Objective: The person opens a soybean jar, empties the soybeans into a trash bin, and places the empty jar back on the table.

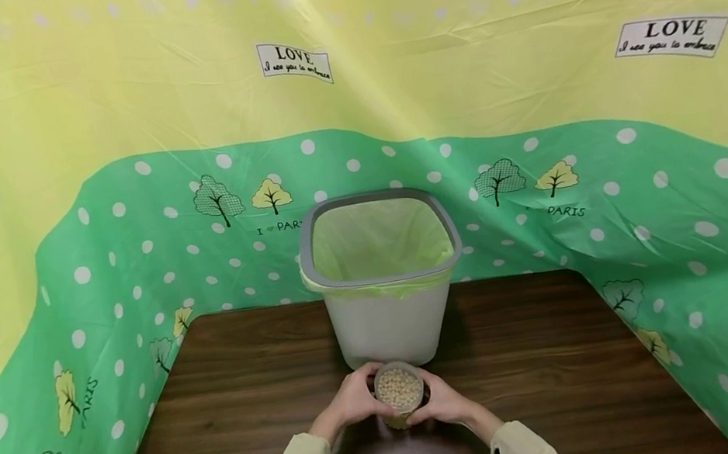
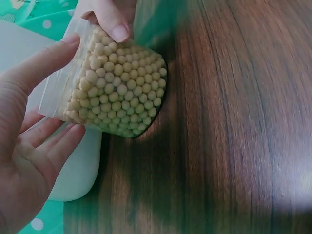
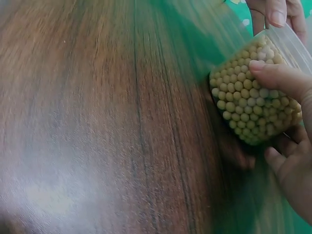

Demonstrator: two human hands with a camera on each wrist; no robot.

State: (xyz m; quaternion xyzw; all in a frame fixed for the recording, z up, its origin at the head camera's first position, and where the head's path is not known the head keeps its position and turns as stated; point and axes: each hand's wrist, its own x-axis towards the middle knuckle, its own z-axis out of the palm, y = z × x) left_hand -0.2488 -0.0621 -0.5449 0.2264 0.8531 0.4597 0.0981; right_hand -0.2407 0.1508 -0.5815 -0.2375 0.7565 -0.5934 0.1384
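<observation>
While left hand (image 1: 353, 400) and right hand (image 1: 445, 400) pinch the seemingly lidless jar (image 2: 57, 95) of soybeans (image 2: 119, 85), lower centre, a loosened grip could spill them over the tabletop (image 1: 254, 392).

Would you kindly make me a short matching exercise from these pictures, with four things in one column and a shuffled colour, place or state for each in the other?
Things
1. Clear container of round beige beans
2. Waste bin
3. Tabletop
4. Cloth backdrop

Descriptions
A. Dark brown with a wood grain
B. Held between the left hand and the right hand
C. Yellow and green, with printed trees
D. Lined with a pale green bag

Pairs: 1-B, 2-D, 3-A, 4-C
</observation>
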